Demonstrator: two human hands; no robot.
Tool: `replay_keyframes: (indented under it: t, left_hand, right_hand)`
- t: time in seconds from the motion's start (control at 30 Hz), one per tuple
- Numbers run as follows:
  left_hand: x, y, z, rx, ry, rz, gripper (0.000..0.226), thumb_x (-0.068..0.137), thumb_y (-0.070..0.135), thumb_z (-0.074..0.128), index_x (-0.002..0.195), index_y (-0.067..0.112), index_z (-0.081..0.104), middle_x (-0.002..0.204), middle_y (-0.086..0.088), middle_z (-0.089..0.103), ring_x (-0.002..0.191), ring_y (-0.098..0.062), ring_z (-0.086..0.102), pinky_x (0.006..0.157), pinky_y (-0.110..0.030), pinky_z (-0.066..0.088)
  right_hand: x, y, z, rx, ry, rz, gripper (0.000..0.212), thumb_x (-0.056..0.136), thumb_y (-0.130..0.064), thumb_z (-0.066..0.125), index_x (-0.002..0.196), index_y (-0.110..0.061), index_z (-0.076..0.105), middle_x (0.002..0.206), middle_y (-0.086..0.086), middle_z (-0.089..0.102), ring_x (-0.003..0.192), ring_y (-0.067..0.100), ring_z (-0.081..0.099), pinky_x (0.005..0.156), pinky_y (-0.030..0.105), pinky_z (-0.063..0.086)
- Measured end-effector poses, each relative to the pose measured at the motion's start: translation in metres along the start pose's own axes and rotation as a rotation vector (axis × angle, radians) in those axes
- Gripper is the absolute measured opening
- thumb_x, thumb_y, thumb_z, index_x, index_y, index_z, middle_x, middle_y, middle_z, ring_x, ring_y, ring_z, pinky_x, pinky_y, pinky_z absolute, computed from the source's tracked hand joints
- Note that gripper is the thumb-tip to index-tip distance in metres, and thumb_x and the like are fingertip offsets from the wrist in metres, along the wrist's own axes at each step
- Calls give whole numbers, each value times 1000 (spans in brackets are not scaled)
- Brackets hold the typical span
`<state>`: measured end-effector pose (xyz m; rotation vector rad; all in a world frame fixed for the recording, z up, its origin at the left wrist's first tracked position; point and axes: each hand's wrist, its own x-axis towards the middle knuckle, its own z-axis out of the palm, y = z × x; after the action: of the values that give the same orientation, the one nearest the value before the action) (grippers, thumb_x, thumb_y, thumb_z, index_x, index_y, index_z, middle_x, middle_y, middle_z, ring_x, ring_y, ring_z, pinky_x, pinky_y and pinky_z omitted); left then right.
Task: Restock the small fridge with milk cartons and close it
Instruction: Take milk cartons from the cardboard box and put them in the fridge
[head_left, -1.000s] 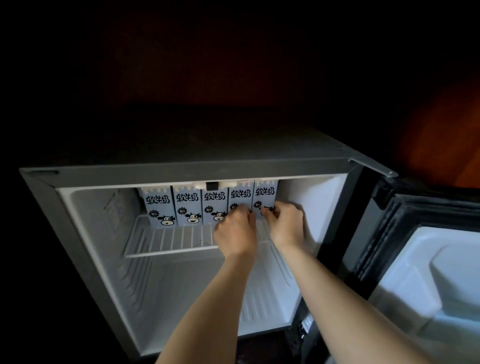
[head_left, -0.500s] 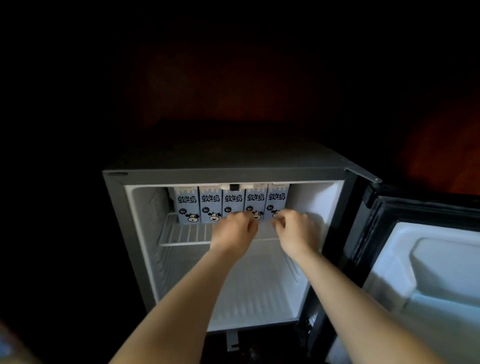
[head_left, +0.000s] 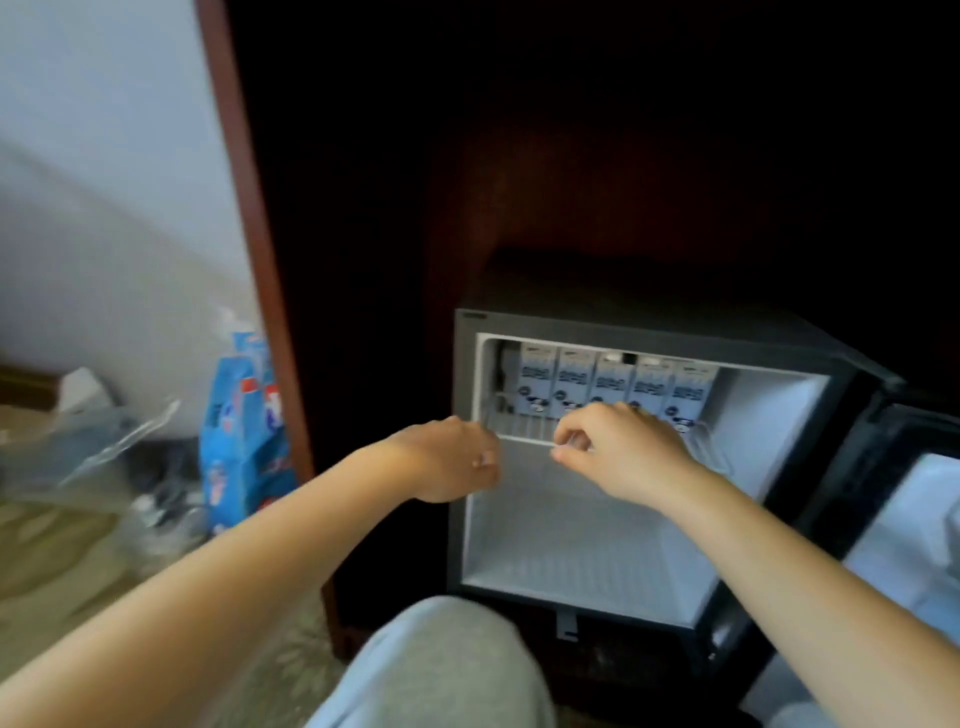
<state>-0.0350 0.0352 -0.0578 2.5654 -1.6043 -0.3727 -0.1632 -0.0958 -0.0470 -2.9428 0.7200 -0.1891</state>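
Note:
The small fridge (head_left: 644, 325) stands open in a dark wooden cabinet. Several blue-and-white milk cartons (head_left: 613, 384) stand upright in a row at the back of its wire shelf (head_left: 524, 434). My right hand (head_left: 618, 449) hovers in front of the shelf's edge with loosely curled fingers, apart from the cartons and holding nothing. Further left, my left hand (head_left: 452, 460) is level with the fridge's left front frame, fingers loosely curled and also empty. The lower compartment (head_left: 582, 551) holds nothing.
The fridge door (head_left: 904, 525) hangs open at the right. On the carpet to the left lie a blue milk pack (head_left: 241, 431) and crumpled clear plastic wrap (head_left: 98, 457). A wooden cabinet post (head_left: 249, 234) stands between them and the fridge. My grey-trousered knee (head_left: 441, 670) is low in view.
Both hands have drawn back from the cartons; the left has moved left out of the fridge opening. The view has pulled back and swung left, showing the floor and the blue pack.

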Motion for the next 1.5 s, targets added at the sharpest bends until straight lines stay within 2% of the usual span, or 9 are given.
replay_keyframes:
  t: [0.2, 0.4, 0.67, 0.9, 0.97, 1.03, 1.2, 1.37, 1.5]
  left_hand:
    - [-95, -65, 7, 104, 61, -125, 33, 96, 42, 41, 121, 25, 53, 120, 4, 62, 110, -23, 59, 92, -36, 47]
    - [-183, -119, 50, 125, -20, -289, 25, 95, 39, 39, 103, 21, 55, 111, -6, 63, 105, -29, 61, 89, -38, 49]
    - [-293, -157, 121, -74, -100, -531, 34, 97, 37, 38, 124, 23, 54, 122, 1, 60, 112, -21, 57, 91, -34, 46]
    - [-377, -177, 223, -263, -121, -811, 33, 97, 38, 41, 121, 24, 57, 121, 4, 60, 111, -17, 56, 88, -26, 44]
    - [-394, -178, 251, -276, -112, -876, 31, 96, 38, 42, 119, 23, 57, 121, 4, 59, 109, -16, 56, 84, -24, 45]
    - [-407, -177, 273, -286, -87, -945, 32, 95, 41, 43, 117, 23, 56, 121, 2, 60, 106, -17, 57, 86, -30, 50]
    - [-417, -164, 300, -205, 30, -1127, 34, 95, 37, 42, 123, 19, 52, 115, 1, 60, 101, -17, 59, 78, -30, 50]
    - [-411, -160, 311, -158, 83, -1192, 35, 96, 34, 44, 125, 15, 49, 121, -3, 56, 108, -22, 56, 86, -32, 46]
    - [-414, -154, 329, -255, 189, -1215, 40, 90, 28, 58, 125, 10, 52, 119, -8, 58, 107, -28, 57, 88, -37, 46]
  right_hand:
    - [-22, -103, 14, -80, -135, -320, 21, 95, -40, 50, 105, -27, 62, 101, -3, 66, 98, 23, 60, 74, 33, 42]
    - [-39, -195, 62, -62, -239, -491, 22, 94, -42, 51, 106, -26, 62, 106, -2, 65, 103, 25, 60, 80, 35, 45]
    - [-74, -279, 126, 25, -474, -619, 22, 93, -43, 52, 108, -32, 62, 111, -5, 64, 108, 21, 58, 83, 34, 44]
    - [-104, -322, 192, 131, -693, -672, 22, 93, -37, 54, 109, -28, 65, 108, -4, 66, 104, 17, 59, 91, 40, 50]
    - [-110, -331, 209, 173, -749, -680, 22, 93, -34, 54, 110, -26, 65, 108, -3, 66, 103, 15, 59, 91, 37, 50]
    - [-116, -337, 225, 210, -804, -690, 24, 94, -32, 54, 114, -24, 64, 111, -4, 64, 102, 12, 57, 91, 35, 50]
    - [-134, -352, 258, 156, -910, -733, 34, 94, -31, 53, 128, -27, 53, 121, -2, 60, 111, 16, 55, 95, 39, 49]
    - [-153, -367, 278, 154, -918, -811, 47, 95, -27, 52, 140, -28, 38, 134, -1, 51, 121, 19, 50, 95, 36, 45]
    - [-164, -377, 295, 163, -895, -873, 54, 95, -27, 52, 144, -30, 29, 139, 1, 44, 122, 21, 49, 92, 35, 47]
